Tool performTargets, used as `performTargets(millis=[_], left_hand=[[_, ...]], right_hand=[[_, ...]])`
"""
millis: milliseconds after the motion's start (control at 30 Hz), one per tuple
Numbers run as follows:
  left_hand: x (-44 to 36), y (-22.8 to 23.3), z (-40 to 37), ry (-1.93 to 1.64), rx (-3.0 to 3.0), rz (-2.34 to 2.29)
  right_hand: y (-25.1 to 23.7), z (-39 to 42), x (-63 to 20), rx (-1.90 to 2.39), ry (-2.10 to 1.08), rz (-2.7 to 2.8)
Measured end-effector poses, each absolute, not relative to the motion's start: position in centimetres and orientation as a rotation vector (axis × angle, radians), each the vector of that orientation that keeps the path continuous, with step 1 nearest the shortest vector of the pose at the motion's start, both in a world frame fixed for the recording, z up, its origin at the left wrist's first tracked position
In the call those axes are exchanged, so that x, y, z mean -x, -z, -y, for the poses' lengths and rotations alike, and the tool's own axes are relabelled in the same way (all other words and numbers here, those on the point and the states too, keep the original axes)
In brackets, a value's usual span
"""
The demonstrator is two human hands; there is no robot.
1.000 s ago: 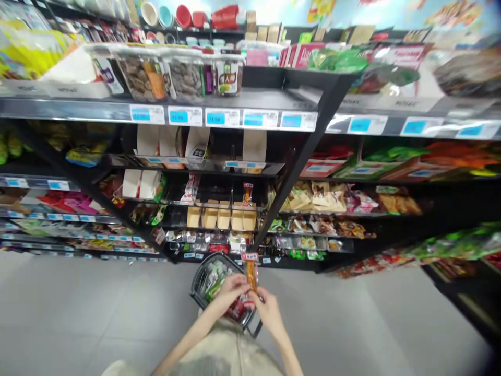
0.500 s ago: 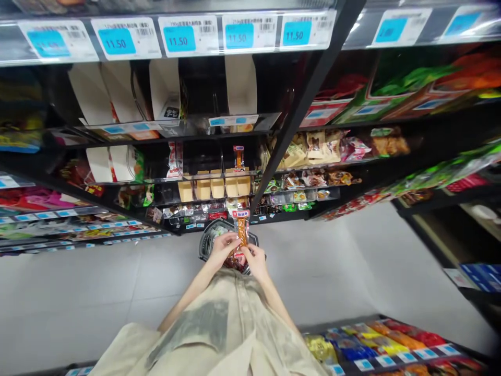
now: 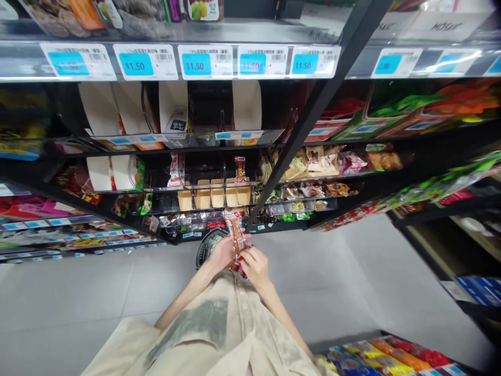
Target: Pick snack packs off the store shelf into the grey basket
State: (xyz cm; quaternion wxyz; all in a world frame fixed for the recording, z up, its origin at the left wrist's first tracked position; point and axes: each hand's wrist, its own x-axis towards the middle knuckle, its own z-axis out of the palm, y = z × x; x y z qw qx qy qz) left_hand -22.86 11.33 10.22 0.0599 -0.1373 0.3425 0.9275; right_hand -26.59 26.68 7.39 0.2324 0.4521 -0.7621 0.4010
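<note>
A slim, clear snack packet [image 3: 236, 233] with reddish-brown food inside and a red-and-white top is held upright over the basket. My left hand [image 3: 221, 253] supports it from behind, fingertips showing past its right side. At its lower end, my right hand [image 3: 256, 266] has its fingers curled in a pinch, with a bit of red packaging by the fingertips. Below my hands is a dark shopping basket [image 3: 202, 249], mostly hidden by my hands and the packet; more packets show in it under my wrists.
Store shelving rises in front, with a price-tag rail [image 3: 203, 62] at the top. Pale cardboard boxes [image 3: 217, 194] and a similar snack packet [image 3: 240, 168] sit on lower shelves. A dark upright post [image 3: 297, 141] slants between bays. Grey floor [image 3: 313, 271] lies around; bagged snacks [image 3: 376, 355] stand behind, lower right.
The packet has tilted, its top leaning left. My left hand has moved behind it with fingers extended, while my right hand has shifted to its lower end. The view has tipped up slightly.
</note>
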Motion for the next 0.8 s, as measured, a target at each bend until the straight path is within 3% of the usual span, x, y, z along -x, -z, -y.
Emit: performTargets(millis=[167,300,400,633,800], left_hand=[[23.2,-9.3,-10.9,-2.823,0.425,-1.073],[23.6,-8.1,-11.0,-2.910,0.533,-1.308],[23.5,-7.2,-11.0,-2.751,0.443,-1.530],[23.0,-4.4,-11.1,-2.649,0.566,-1.717],[24.9,-4.2,-9.0,-2.583,0.583,-1.910]], right_hand=[[-7.4,-25.8,26.7,-1.175,-1.306,2.261],[-7.1,-25.2,26.7,-0.590,-1.879,2.476],[-6.6,-25.0,26.9,-0.202,-2.208,2.445],[-4.7,-25.2,27.3,-0.220,-2.518,2.474],[-2.4,-25.8,27.3,0.119,-2.740,2.414]])
